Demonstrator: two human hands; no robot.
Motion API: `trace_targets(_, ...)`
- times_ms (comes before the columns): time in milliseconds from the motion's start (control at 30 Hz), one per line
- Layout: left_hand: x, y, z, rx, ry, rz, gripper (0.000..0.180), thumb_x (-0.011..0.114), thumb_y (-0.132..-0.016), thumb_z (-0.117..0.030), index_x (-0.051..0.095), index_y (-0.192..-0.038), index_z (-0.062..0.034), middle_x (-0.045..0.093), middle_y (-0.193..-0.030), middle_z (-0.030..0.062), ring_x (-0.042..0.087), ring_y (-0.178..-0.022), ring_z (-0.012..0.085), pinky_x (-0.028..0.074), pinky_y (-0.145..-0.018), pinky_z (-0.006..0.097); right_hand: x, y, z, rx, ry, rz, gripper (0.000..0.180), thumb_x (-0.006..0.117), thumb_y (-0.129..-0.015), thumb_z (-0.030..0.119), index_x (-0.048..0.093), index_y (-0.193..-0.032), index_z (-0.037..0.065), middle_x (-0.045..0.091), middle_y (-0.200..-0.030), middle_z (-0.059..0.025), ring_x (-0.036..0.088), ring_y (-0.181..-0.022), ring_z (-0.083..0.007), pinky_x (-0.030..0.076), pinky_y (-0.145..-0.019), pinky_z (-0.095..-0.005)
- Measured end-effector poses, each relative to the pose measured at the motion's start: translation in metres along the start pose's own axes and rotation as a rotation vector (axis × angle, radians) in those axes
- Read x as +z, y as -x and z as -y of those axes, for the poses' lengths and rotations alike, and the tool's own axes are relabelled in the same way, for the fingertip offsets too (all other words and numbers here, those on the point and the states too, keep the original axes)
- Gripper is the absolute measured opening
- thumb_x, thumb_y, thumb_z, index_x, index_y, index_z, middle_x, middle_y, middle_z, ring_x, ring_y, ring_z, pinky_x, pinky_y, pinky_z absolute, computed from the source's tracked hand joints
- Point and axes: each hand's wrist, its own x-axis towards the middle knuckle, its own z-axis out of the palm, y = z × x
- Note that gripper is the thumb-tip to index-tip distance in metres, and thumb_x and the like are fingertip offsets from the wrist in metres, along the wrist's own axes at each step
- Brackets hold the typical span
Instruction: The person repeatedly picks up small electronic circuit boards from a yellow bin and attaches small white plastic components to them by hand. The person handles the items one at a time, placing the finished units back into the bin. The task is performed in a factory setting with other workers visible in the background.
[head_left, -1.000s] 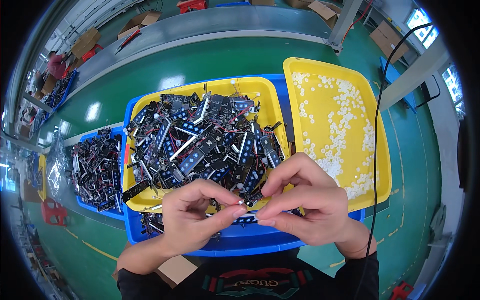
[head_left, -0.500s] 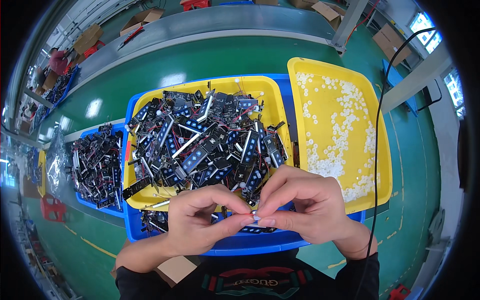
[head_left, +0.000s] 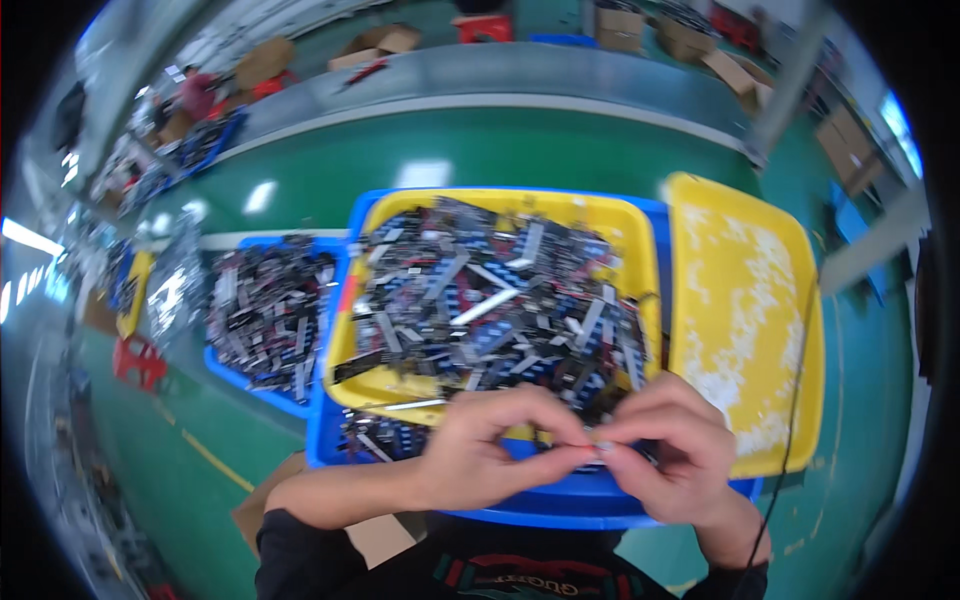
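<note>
- Two bare hands meet at the near edge of the blue plastic crate (head_left: 540,505), fingertips pressed together over its front rim.
- Left hand (head_left: 490,450): thumb and forefinger pinched on a small pale component (head_left: 598,450); the remaining fingers are curled under.
- Right hand (head_left: 665,450): fingers bent inward, pinching the same small component from the opposite side. Judged: the two-sided grip suits a part too small for one hand to steady. The piece is blurred and its exact form cannot be told.
- Yellow rectangular plastic tray (head_left: 385,385), seated inside the blue crate and heaped with dark blue and black strip-shaped parts (head_left: 490,300); the heap lies just beyond the hands, probably kept within easy reach.
- Second yellow tray (head_left: 790,300), at the right edge of the crate and touching it; it holds a thin scatter of small white pieces (head_left: 740,340).
- Smaller blue bin (head_left: 265,385), beside the crate's left edge, filled with dark strip parts (head_left: 265,310) of similar kind.
- Green work table (head_left: 450,150) carries all containers.
- Brown cardboard piece (head_left: 290,500), at the table's near edge below the left forearm.
- Black cable (head_left: 790,400), running down across the right tray.
- Cardboard boxes (head_left: 375,42) beyond the table's far edge.
</note>
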Motion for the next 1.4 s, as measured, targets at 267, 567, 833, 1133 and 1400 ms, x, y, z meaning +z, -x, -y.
trace_targets(267, 0.002, -0.003, -0.006, 0.004, 0.106, 0.164, 0.031, 0.076, -0.08, 0.0, 0.061, -0.107, -0.001, 0.065, -0.103, 0.0086, 0.064, -0.095, 0.0161, 0.051, -0.082, 0.03, 0.005, 0.012, 0.009, 0.194, -0.064, -0.128, 0.009, 0.064, -0.084, 0.007, 0.058, -0.087, 0.0, 0.056, -0.083, -0.011, 0.051, -0.074, -0.0157, 0.04, -0.066, -0.0252)
trace_targets(567, 0.006, -0.006, -0.007, 0.004, -0.015, 0.165, 0.034, 0.076, -0.078, 0.0, 0.062, -0.109, -0.0016, 0.064, -0.109, 0.0112, 0.063, -0.1, 0.0196, 0.052, -0.085, 0.031, -0.005, 0.008, 0.01, 0.147, -0.019, -0.145, 0.012, 0.062, -0.086, 0.011, 0.058, -0.086, 0.0, 0.055, -0.079, -0.0099, 0.052, -0.071, -0.0159, 0.041, -0.065, -0.0272)
trace_targets(833, -0.019, -0.02, -0.024, 0.515, -0.642, -0.138, 0.032, 0.081, -0.07, 0.001, 0.069, -0.099, -0.003, 0.065, -0.107, 0.0154, 0.066, -0.09, 0.0244, 0.053, -0.075, 0.03, -0.032, -0.01, 0.004, 0.164, 0.624, -0.09, 0.014, 0.066, -0.077, 0.001, 0.062, -0.089, -0.002, 0.058, -0.076, -0.0128, 0.055, -0.069, -0.0279, 0.043, -0.062, -0.0357)
trace_targets(1133, -0.052, -0.032, -0.02, 0.322, -1.193, -0.465, 0.03, 0.078, -0.075, -0.01, 0.068, -0.104, -0.0068, 0.062, -0.098, 0.0075, 0.06, -0.086, 0.0248, 0.047, -0.076, 0.035, -0.052, 0.006, -0.028, 0.402, 1.205, -0.051, 0.023, 0.066, -0.08, 0.003, 0.061, -0.102, -0.003, 0.056, -0.093, -0.016, 0.056, -0.087, -0.0326, 0.046, -0.074, -0.0431)
trace_targets(1400, -0.054, -0.029, -0.016, 0.196, -1.367, -0.455, 0.038, 0.074, -0.081, -0.021, 0.066, -0.114, -0.0041, 0.062, -0.102, 0.0105, 0.057, -0.091, 0.0285, 0.043, -0.082, 0.039, -0.048, 0.004, -0.025, 0.481, 1.16, 0.094, 0.022, 0.067, -0.075, 0.0, 0.062, -0.097, -0.002, 0.056, -0.093, -0.0172, 0.056, -0.09, -0.0355, 0.046, -0.077, -0.0442)
